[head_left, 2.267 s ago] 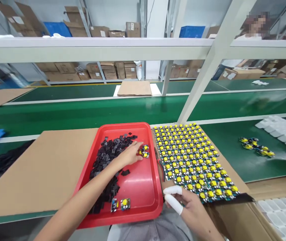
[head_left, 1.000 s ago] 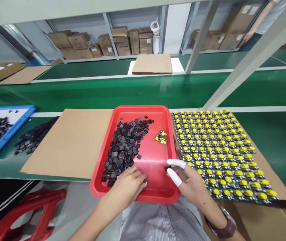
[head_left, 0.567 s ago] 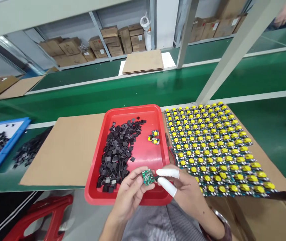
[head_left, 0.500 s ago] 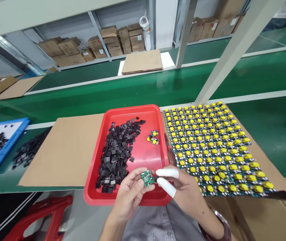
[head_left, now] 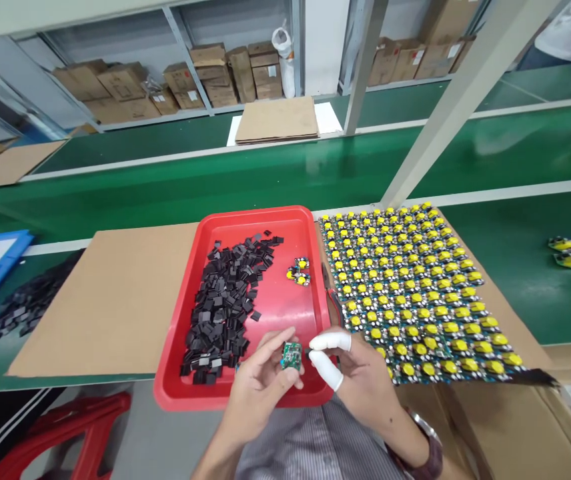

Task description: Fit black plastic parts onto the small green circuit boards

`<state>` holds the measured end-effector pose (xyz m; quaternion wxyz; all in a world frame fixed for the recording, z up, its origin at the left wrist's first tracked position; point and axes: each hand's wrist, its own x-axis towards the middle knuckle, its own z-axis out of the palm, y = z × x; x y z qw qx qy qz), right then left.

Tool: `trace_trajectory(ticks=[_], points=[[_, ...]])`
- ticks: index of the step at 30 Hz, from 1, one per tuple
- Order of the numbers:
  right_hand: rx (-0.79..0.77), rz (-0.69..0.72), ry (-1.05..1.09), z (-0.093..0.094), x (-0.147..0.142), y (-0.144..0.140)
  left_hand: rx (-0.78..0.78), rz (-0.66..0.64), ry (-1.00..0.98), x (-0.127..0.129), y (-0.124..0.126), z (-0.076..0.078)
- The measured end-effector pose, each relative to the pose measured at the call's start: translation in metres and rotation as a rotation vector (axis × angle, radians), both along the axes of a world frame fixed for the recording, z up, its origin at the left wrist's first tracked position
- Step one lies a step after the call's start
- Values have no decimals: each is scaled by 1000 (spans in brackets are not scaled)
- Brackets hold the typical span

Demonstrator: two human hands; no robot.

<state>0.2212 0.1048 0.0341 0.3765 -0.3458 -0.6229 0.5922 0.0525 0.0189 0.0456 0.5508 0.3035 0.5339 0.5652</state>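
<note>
My left hand (head_left: 260, 380) grips a small green circuit board (head_left: 291, 356) between thumb and fingers, its component-covered face turned up. Just right of it is my right hand (head_left: 353, 370), with white finger cots on thumb and index finger. Those two fingertips pinch a small black piece (head_left: 309, 352), mostly hidden, close beside the board. Both hands are over the near end of a red tray (head_left: 288, 313). Many flat black pieces (head_left: 225, 300) are heaped on the tray's left side. A few boards with yellow-topped parts (head_left: 299, 272) lie on its right side.
Right of the tray, rows of yellow-topped boards (head_left: 405, 280) cover a cardboard sheet, with red-handled pliers (head_left: 333, 297) between. Leftward are bare cardboard (head_left: 110, 293), loose black pieces (head_left: 30, 300) and a blue tray (head_left: 3, 267). A slanted post (head_left: 445, 120) rises behind the boards.
The board in my left hand has tilted. My right fingertips, holding the black piece, are slightly farther from the board. The whole view has shifted a little.
</note>
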Motion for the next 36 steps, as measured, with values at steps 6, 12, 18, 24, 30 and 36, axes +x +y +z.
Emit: trace_trajectory(ticks=[6,12,18,24,30,36], points=[[134,47,-51,4,5,-2,25,-17,11,1,-1,-3],[153,77,-95,8,6,-4,12,-31,137,3,-5,-9],[27,44,-91,5,4,-10,58,6,167,6,-8,-15],[-203,43,-34,3,2,-14,85,31,172,8,-11,-19],[-66,62,-101,-3,4,-14,94,15,285,7,-13,-23],[316,62,-168,1,6,-14,96,-12,468,6,-14,-25]])
